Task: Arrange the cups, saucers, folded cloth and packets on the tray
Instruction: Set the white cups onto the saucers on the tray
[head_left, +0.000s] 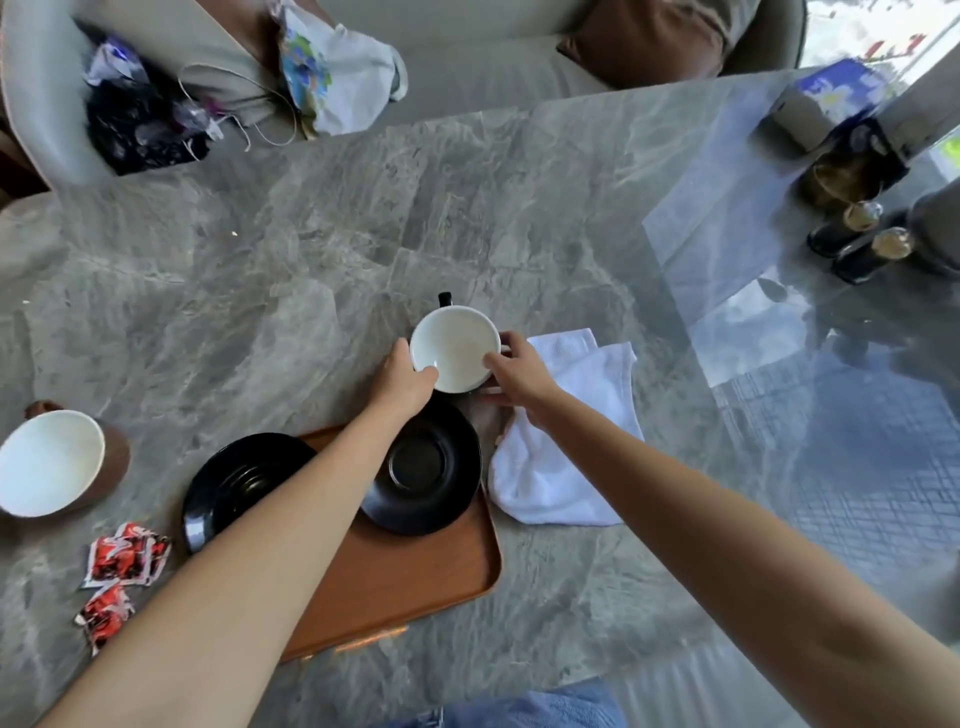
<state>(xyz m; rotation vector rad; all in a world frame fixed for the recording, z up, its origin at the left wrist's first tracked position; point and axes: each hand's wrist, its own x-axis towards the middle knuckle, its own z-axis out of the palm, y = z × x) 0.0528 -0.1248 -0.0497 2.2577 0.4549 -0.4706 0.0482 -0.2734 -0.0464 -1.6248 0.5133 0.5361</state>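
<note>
A black cup with a white inside (456, 345) is held at its rim by both hands, just beyond the tray's far edge. My left hand (404, 382) grips its left side and my right hand (514, 370) its right side. Two black saucers (239, 483) (423, 467) lie on the brown wooden tray (415, 571). A white cloth (566, 431) lies loosely on the table right of the tray. A brown cup with a white inside (57, 462) stands at the far left. Red packets (124, 556) (104, 613) lie on the table left of the tray.
The grey marble table (311, 260) carries dark bottles (862, 244) and a box (831, 98) at the back right. A sofa with bags and cloth (332, 67) runs behind the table. My blue-jeaned knee (545, 706) shows at the bottom.
</note>
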